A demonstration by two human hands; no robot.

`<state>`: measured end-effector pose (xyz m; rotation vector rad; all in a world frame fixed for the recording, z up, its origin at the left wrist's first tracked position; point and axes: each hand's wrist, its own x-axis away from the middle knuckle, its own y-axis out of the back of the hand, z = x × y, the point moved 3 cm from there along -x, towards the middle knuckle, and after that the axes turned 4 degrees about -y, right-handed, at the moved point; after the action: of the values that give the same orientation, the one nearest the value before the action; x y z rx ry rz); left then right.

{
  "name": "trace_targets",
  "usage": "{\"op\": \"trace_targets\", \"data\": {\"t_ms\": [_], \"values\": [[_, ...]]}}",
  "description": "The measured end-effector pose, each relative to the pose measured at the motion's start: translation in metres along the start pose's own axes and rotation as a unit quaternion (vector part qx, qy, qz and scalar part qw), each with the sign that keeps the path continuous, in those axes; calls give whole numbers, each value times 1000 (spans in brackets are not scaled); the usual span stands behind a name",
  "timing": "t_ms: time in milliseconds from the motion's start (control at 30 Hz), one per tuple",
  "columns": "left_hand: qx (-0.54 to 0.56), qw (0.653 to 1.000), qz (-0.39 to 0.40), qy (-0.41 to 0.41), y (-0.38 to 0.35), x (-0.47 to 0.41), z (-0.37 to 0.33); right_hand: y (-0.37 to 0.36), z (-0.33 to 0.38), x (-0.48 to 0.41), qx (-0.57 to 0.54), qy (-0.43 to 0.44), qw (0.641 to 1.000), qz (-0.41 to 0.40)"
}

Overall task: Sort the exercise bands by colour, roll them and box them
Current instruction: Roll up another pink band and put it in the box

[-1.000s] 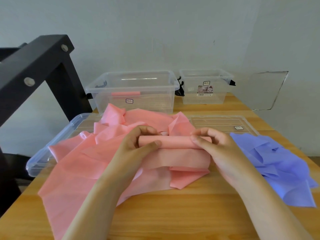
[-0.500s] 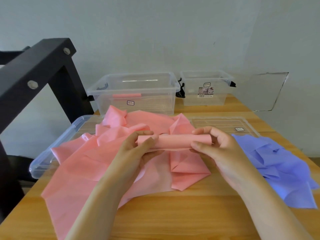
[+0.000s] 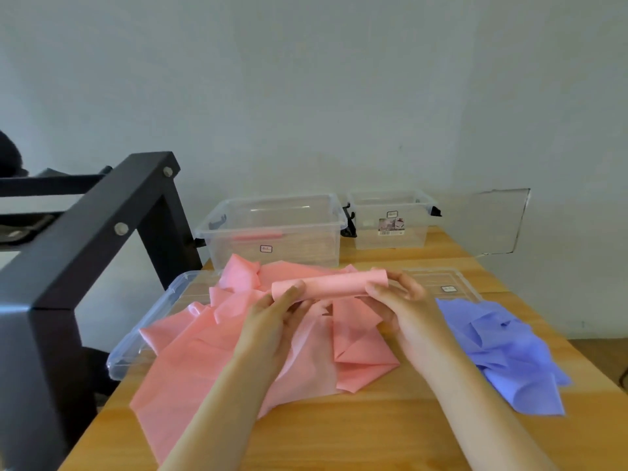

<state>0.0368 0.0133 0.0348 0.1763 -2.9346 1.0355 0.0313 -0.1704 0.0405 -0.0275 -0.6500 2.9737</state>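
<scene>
The pink roll [image 3: 329,285] is up in the air now, lifted off the pink pile [image 3: 210,338] where it lay a second ago. The left hand [image 3: 277,317] pinches one end and the right hand [image 3: 399,299] the other, fingers curled round it. It looks done (I see no loose tail), so I think it goes next into the big clear box [image 3: 272,229] behind. The purple bands [image 3: 503,348] wait nearby.

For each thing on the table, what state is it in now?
Pink roll: rolled up, held off the table.
Left hand: grips the roll's left end.
Right hand: grips its right end.
Loose pink bands: unrolled, heaped.
Purple bands: unrolled, heaped.
Large box: open, one finished roll inside.
Small box: open.
</scene>
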Motion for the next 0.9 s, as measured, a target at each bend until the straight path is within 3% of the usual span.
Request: {"op": "trace_targets", "data": {"t_ms": [200, 367, 533, 700, 900], "values": [[-10, 999, -17, -42, -33, 22, -39, -26, 41, 19, -62, 14, 998, -21], [-86, 990, 12, -107, -44, 37, -65, -35, 60, 30, -104, 4, 995, -14], [-136, 986, 40, -89, -37, 26, -87, -38, 68, 24, -85, -6, 996, -5], [-232, 966, 95, -54, -25, -28, -107, -44, 73, -34, -16, -8, 1000, 22], [-298, 949, 104, -14, -13, -149, -122, -66, 47, -150, -26, -75, 996, 43]]}}
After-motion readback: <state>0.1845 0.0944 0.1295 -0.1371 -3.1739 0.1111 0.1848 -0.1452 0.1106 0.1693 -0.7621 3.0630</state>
